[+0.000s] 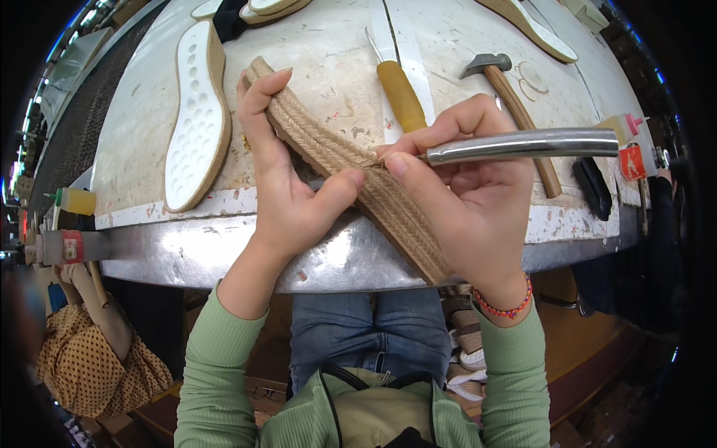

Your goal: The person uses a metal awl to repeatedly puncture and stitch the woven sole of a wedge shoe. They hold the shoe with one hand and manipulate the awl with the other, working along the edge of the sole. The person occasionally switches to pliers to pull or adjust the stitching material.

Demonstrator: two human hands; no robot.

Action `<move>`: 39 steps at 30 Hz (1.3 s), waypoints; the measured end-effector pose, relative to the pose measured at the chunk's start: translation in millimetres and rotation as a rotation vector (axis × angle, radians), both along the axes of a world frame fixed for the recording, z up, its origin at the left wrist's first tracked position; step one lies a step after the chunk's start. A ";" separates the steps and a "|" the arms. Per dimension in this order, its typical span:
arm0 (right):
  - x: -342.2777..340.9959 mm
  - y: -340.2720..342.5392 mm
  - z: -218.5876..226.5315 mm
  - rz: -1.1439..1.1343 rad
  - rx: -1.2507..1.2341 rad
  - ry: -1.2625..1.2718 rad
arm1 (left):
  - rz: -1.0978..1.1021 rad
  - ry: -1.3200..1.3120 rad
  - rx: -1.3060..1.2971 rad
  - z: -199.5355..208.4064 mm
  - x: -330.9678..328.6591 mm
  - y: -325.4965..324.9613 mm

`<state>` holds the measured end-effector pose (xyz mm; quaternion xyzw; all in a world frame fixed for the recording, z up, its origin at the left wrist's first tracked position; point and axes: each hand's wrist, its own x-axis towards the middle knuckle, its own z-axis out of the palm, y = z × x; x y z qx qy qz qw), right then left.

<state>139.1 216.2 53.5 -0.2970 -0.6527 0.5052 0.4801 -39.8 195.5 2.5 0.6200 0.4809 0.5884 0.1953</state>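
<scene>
A wedge-shaped shoe sole (pixel 407 216) wrapped in tan braided rope is held up at a slant over the table's near edge. My left hand (pixel 287 175) is closed round its far part, fingers behind and thumb pressing on the braid. My right hand (pixel 478 179) grips a tool with a shiny metal tube handle (pixel 523 145), which points right. Its thin tip reaches the braid between my thumb and forefinger, close to my left thumb. The exact shape of the tip is hidden by my fingers.
On the white table lie a white-topped sole (pixel 196 127), a yellow-handled awl (pixel 402 95), a hammer (pixel 523 112) and a black object (pixel 592 188). More soles (pixel 534 30) lie farther off. Bottles (pixel 75 246) stand at both sides. Another person (pixel 97 351) sits at left.
</scene>
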 end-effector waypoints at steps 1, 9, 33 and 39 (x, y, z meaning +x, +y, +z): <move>-0.3 -0.1 0.3 0.002 -0.002 -0.009 | 0.005 0.009 -0.002 -0.1 -1.5 0.5; -2.3 2.4 0.1 -0.015 0.054 -0.032 | -0.033 -0.078 -0.011 1.1 1.1 0.3; 1.3 -2.5 -3.0 0.051 0.092 -0.037 | 0.013 0.047 0.043 1.6 -0.6 1.1; 1.0 -3.5 -3.0 0.031 0.140 -0.070 | -0.002 0.021 0.058 3.1 1.6 1.1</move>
